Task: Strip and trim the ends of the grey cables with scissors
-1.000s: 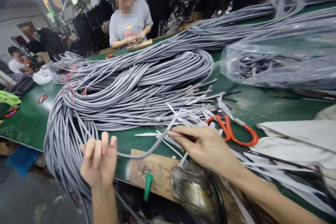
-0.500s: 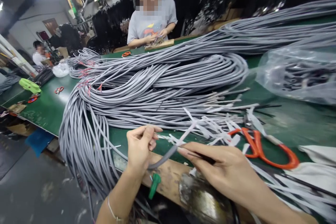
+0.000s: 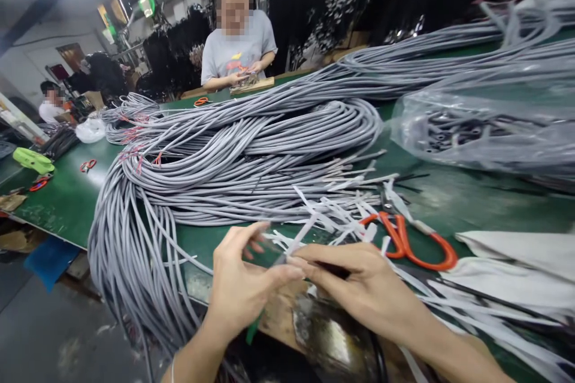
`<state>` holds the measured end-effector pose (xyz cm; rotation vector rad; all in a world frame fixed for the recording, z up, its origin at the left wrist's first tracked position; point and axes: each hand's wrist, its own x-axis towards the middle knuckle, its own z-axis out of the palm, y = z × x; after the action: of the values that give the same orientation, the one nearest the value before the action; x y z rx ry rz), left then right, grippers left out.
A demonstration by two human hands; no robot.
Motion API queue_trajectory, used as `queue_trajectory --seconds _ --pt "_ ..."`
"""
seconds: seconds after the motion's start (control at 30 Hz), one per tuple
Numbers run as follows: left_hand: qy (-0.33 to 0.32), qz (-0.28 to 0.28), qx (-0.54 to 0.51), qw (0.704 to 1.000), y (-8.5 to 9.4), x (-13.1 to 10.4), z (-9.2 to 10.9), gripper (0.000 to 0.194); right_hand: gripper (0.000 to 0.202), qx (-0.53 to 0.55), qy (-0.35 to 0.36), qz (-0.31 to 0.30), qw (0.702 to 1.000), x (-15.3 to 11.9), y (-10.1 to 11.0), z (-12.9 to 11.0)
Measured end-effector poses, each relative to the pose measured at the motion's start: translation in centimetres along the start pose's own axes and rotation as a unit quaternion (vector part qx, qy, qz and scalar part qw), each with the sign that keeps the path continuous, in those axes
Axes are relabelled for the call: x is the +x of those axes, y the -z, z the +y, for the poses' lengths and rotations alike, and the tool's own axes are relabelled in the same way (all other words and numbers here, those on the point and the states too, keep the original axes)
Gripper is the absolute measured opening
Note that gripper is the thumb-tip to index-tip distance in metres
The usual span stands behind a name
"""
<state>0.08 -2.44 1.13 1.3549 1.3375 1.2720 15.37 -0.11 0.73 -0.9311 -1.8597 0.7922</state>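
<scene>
My right hand [image 3: 363,278] pinches the end of a grey cable [image 3: 280,260] between thumb and fingertips. From that end a pale white strip [image 3: 302,234], perhaps the cable's inner wrapping, sticks up and away. My left hand [image 3: 240,281] is open beside it, its fingers curved and apart. The left thumb reaches across to the cable end, close to the right fingertips; whether it presses on the cable I cannot tell. Behind the left hand the rest of this cable is hidden. Loose white strips [image 3: 344,215] lie just past both hands.
A big bundle of grey cables [image 3: 251,137] spreads over the green table [image 3: 449,203] and hangs off its front edge. Orange-handled scissors [image 3: 404,239], white cloth [image 3: 503,269] and a clear plastic bag [image 3: 485,131] lie rightward. A rounded metal object [image 3: 330,329] sits below my hands. Across the table sits a person [image 3: 238,48].
My left hand has opened from a pinch, and its thumb has come over to the cable end. My right hand keeps its hold. The whole view has shifted, so things appear further left.
</scene>
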Motion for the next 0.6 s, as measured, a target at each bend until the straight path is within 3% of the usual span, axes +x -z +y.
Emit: queue_trajectory --seconds 0.07,0.13,0.2,0.3,0.43,0.6 --pt "0.016 -0.058 -0.045 0.997 -1.1 0.7 -0.3 0.048 0.024 -0.003 0.003 -0.005 1.0 0.0 0.0 0.0" --pt "-0.001 -0.075 -0.097 0.992 -1.5 1.2 -0.5 0.032 0.026 -0.012 -0.001 -0.003 1.0 0.0 0.0 0.0" --pt "-0.014 -0.039 -0.137 0.99 -1.7 1.4 -0.5 0.025 0.03 -0.023 -0.002 0.001 1.0 0.1 0.0 -0.1" --pt "0.035 0.011 -0.204 0.978 -1.9 1.7 -0.4 0.032 0.033 -0.048 0.012 0.021 0.999 0.2 0.3 -0.1" --pt "0.084 0.048 -0.284 0.954 -2.5 2.3 -0.6 0.043 0.031 -0.113 0.04 0.098 0.988 0.2 0.5 0.1" --pt "0.044 0.124 -0.29 0.948 -3.1 2.6 -0.8 0.038 0.027 -0.167 0.042 0.196 0.966 0.1 1.0 0.6"
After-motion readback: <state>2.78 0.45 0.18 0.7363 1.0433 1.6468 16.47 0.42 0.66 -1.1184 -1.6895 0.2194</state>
